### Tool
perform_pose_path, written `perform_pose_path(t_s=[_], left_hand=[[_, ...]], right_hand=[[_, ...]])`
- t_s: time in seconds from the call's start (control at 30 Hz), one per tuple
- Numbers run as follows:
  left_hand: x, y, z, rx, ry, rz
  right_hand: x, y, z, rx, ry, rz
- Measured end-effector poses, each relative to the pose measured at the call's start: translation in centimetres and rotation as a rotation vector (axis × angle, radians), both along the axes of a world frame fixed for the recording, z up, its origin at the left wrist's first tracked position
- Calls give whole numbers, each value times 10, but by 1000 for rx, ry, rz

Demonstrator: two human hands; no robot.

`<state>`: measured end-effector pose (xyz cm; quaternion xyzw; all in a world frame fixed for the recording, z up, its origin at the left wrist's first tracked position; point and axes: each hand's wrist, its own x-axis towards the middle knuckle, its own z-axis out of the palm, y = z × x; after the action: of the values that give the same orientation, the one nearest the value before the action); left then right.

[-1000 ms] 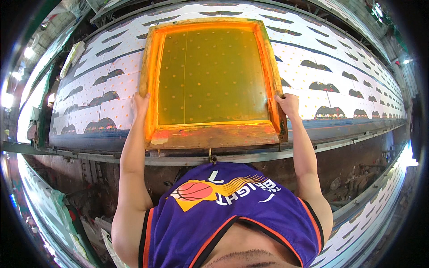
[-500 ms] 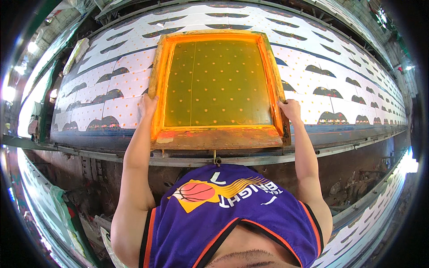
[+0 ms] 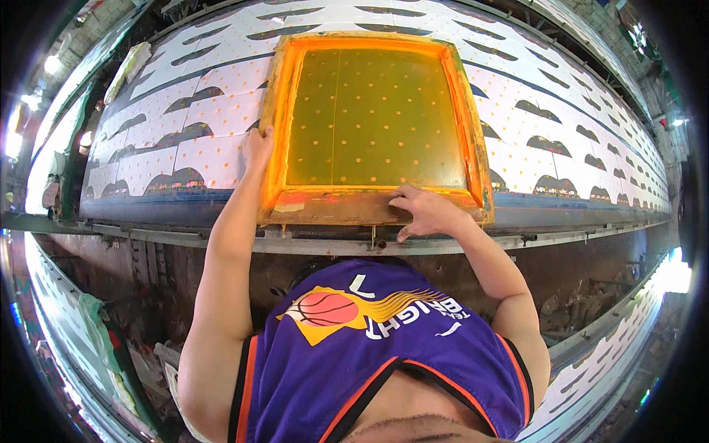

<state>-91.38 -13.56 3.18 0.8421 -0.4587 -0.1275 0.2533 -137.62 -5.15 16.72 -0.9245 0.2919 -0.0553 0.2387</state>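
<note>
The person seems to be setting the orange wooden frame [image 3: 332,210] in place, over the white dotted sheets [image 3: 221,161] on the long table [image 3: 162,207]. The left hand [image 3: 256,151] has its grip on the frame's left side. The right hand [image 3: 428,211] has a wide grip by the near edge (whether it touches the wood is hard to tell). The next move likely calls for keeping the frame flat and straight.

2 arms [image 3: 235,221] forward | left hand [image 3: 256,151] gripping | right hand [image 3: 428,212] spread
</note>
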Motion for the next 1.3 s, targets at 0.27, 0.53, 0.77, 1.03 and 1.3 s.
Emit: perform_pose_path(t_s=[0.27,0.53,0.77,1.03,1.3], left_hand=[[3,-7,-5,-38,69,-52],[10,-13,-25,-130,51,-42],[12,-13,-29,-92,14,-28],[9,-4,-14,-37,146,-36],[-5,0,9,-45,130,-25]], right_hand=[[48,4,-10,-183,279,-315],[58,-6,7,-223,279,-388],[55,17,-19,-249,289,-393],[71,-53,-56,-436,153,-371],[86,-211,-61,-412,265,-356]])
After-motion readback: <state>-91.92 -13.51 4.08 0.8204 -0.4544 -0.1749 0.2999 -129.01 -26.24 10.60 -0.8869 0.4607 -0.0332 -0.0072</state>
